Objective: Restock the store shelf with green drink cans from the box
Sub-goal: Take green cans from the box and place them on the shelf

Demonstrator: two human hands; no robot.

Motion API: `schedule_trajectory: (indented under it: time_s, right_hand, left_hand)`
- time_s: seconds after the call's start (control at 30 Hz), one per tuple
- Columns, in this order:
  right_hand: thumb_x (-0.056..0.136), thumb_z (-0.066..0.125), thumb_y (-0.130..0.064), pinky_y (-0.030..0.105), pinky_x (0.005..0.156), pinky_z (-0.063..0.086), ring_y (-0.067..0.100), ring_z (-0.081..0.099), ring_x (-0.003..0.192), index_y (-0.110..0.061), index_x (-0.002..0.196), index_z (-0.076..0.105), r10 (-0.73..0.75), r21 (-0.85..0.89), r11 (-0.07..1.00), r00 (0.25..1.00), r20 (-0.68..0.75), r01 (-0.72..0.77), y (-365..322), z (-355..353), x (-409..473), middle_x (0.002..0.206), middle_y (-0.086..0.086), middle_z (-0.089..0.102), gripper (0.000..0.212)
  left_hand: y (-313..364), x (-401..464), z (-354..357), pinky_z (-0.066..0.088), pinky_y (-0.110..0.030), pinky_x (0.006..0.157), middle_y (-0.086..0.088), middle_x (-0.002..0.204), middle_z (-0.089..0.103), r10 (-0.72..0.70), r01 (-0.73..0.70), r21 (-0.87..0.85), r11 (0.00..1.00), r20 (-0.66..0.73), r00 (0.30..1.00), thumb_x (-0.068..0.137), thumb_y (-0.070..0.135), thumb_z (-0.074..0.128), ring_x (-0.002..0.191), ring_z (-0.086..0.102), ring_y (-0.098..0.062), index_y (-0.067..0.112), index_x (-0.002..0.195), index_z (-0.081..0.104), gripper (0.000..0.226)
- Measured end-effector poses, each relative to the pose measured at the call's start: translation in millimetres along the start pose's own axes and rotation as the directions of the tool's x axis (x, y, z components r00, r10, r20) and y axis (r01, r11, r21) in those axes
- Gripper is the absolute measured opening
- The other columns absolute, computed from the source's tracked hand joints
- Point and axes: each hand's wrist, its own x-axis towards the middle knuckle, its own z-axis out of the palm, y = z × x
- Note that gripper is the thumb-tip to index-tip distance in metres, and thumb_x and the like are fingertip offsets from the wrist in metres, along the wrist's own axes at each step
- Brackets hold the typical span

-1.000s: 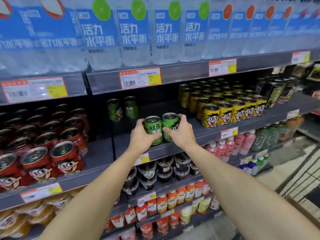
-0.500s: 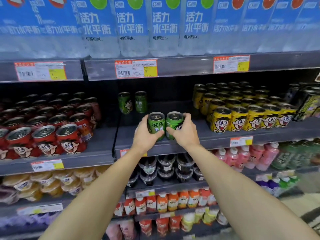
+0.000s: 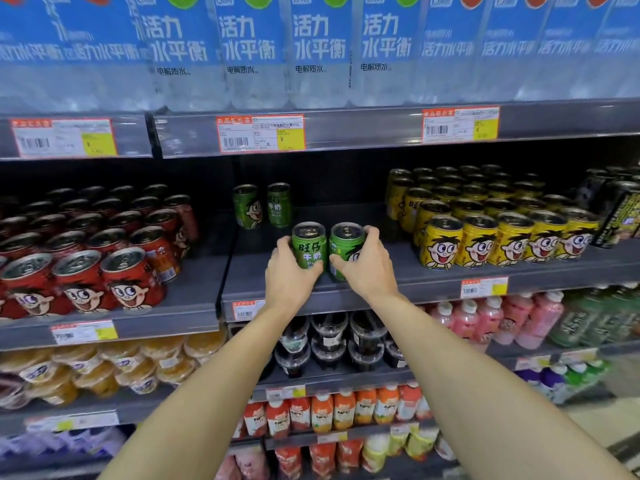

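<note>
My left hand (image 3: 289,278) grips one green drink can (image 3: 309,244) and my right hand (image 3: 367,268) grips a second green can (image 3: 344,242). Both cans stand upright side by side near the front of the grey middle shelf (image 3: 398,289). Two more green cans (image 3: 263,204) stand further back on the same shelf, close together. The box is not in view.
Red cans (image 3: 104,251) fill the shelf to the left and yellow cans (image 3: 491,220) the right. Bare shelf lies between the green cans and the yellow ones. Large water packs (image 3: 311,46) sit on the shelf above; bottles and cups fill the shelves below.
Both hands carried the two green cans further in over the shelf and set them lower. The camera swung left and closer to the shelf.
</note>
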Motion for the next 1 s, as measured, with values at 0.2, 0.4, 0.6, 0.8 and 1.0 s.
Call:
schedule_trajectory:
  time_s: [0.2, 0.4, 0.6, 0.8, 1.0]
  right_hand:
    - [0.076, 0.078, -0.041, 0.044, 0.094, 0.047, 0.031, 0.054, 0.119, -0.016, 0.141, 0.032, -0.009, -0.02, 1.0, 1.0, -0.011, 0.009, 1, 3, 3, 0.136, 0.007, 0.052, 0.083]
    - [0.079, 0.075, -0.043, 0.043, 0.095, 0.047, 0.03, 0.052, 0.122, -0.017, 0.146, 0.027, -0.018, -0.045, 0.999, 1.0, 0.008, 0.018, 6, 3, 6, 0.14, 0.006, 0.05, 0.087]
    - [0.081, 0.074, -0.045, 0.039, 0.092, 0.046, 0.025, 0.053, 0.12, -0.019, 0.149, 0.025, -0.03, -0.046, 0.998, 1.0, -0.004, 0.03, 9, 4, 5, 0.139, 0.002, 0.049, 0.088]
    - [0.08, 0.071, -0.05, 0.04, 0.092, 0.047, 0.026, 0.052, 0.121, -0.024, 0.148, 0.025, -0.042, -0.082, 0.996, 0.999, -0.027, 0.039, 13, 7, 4, 0.138, -0.001, 0.05, 0.087]
    - [0.077, 0.072, -0.053, 0.04, 0.091, 0.047, 0.025, 0.054, 0.119, -0.027, 0.145, 0.028, -0.05, -0.079, 0.996, 0.997, -0.058, 0.046, 16, 10, 5, 0.134, -0.004, 0.053, 0.085]
  left_hand:
    - [10, 39, 11, 0.048, -0.039, 0.09, -0.014, 0.113, 0.065, -0.132, 0.132, -0.009, 0.991, -0.002, 0.991, 0.076, 0.027, 0.074, 0.108, 0.059, -0.034, 0.01, 0.121, 0.048, 0.055]
    - [11, 80, 33, 0.049, -0.034, 0.086, -0.016, 0.11, 0.066, -0.206, 0.203, -0.057, 0.978, -0.046, 0.978, 0.081, 0.025, 0.071, 0.104, 0.062, -0.035, 0.009, 0.111, 0.061, 0.035]
    - [15, 114, 53, 0.047, -0.035, 0.088, -0.018, 0.117, 0.064, -0.217, 0.214, -0.051, 0.976, -0.071, 0.974, 0.082, 0.024, 0.075, 0.109, 0.061, -0.035, 0.005, 0.117, 0.054, 0.045]
    - [18, 131, 66, 0.047, -0.036, 0.088, -0.02, 0.118, 0.063, -0.261, 0.252, -0.095, 0.963, -0.09, 0.961, 0.082, 0.024, 0.073, 0.11, 0.06, -0.036, 0.004, 0.119, 0.052, 0.047]
    - [14, 142, 76, 0.046, -0.036, 0.091, -0.019, 0.12, 0.062, -0.265, 0.256, -0.087, 0.963, -0.107, 0.958, 0.083, 0.027, 0.071, 0.113, 0.059, -0.036, 0.006, 0.119, 0.056, 0.044]
